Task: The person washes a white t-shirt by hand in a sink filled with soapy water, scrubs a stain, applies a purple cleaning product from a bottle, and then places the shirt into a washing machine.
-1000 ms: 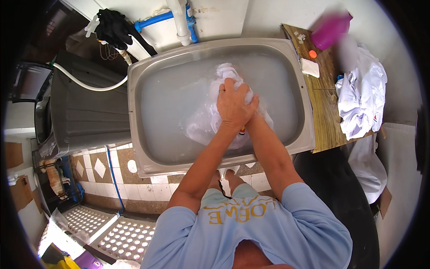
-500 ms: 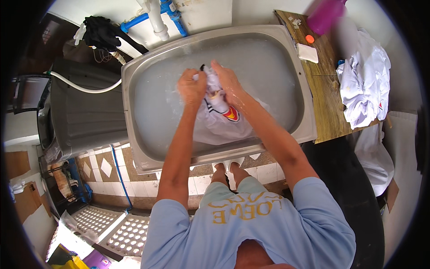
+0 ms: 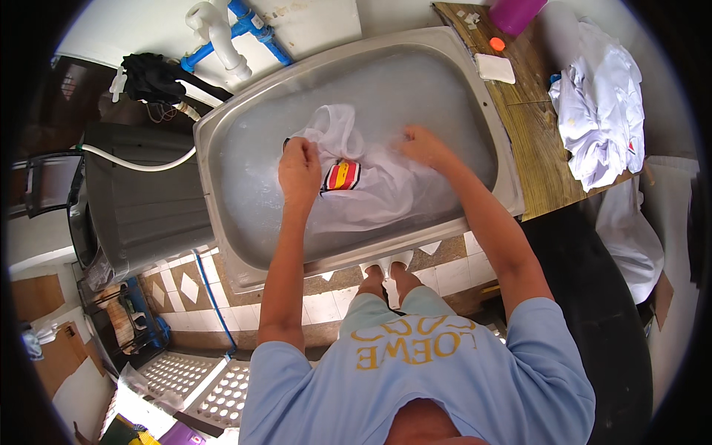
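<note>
A wet white garment (image 3: 393, 185) with a red, yellow and black patch lies spread in cloudy water inside a grey basin (image 3: 512, 178). My left hand (image 3: 300, 174) is closed on the garment's left part, where a bit of dark edge shows by the fingers. At the garment's right side, my right hand (image 3: 428, 148) has its fingers curled together on the cloth, slightly blurred. Between my hands a fold of the cloth rises out of the water, and the lower part floats near the basin's front wall.
Right of the basin, a wooden counter (image 3: 538, 163) carries a white cloth pile (image 3: 597, 111), a pale bar (image 3: 495, 68), an orange cap (image 3: 497, 44) and a purple container (image 3: 515, 13). A dark grey machine (image 3: 148, 196) with a white hose stands left. Pipes (image 3: 222, 44) run behind.
My hands were close together on the bunched garment. They have moved apart, the right one to the right, and the cloth is now spread out with its patch facing up.
</note>
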